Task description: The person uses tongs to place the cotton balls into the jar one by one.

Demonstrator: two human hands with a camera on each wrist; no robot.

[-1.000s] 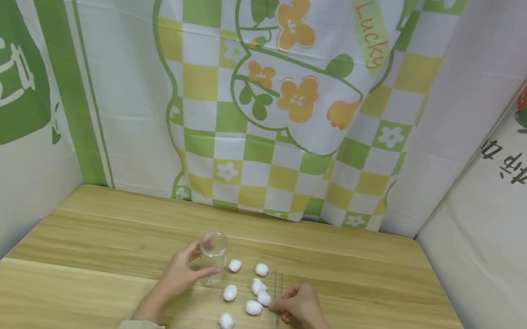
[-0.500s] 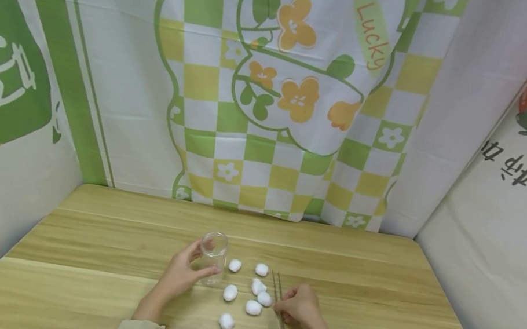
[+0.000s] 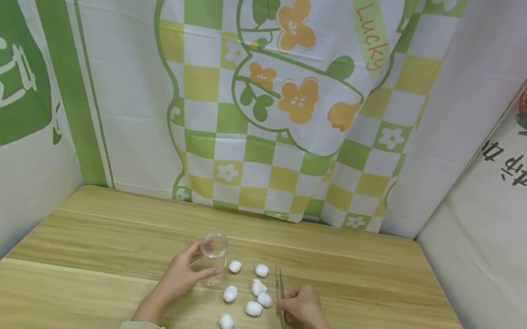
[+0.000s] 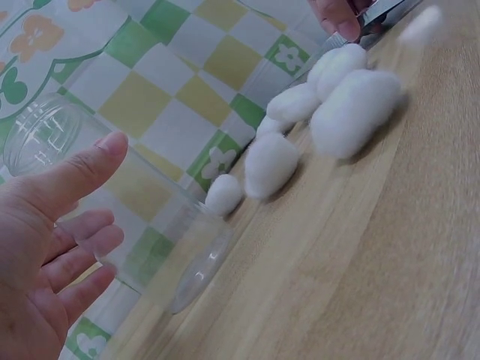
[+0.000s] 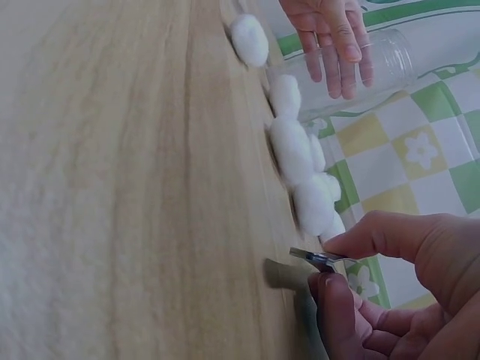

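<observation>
Clear glass jar (image 3: 212,255), fluffy cotton balls (image 3: 254,308), matt wooden table (image 3: 381,279)

Cloth-walled (image 3: 282,85) tabletop (image 3: 381,279) booth

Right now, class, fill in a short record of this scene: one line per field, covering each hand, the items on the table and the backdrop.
Left hand: left hand curls around the clear glass jar, upright, empty as far as can be seen
Right hand: right hand pinches metal tweezers, tips pointing away from the person
Cotton balls: six white cotton balls, loose between the hands
Surface: wooden table
Backdrop: checked green and yellow cloth with orange flowers and "Lucky"
</observation>
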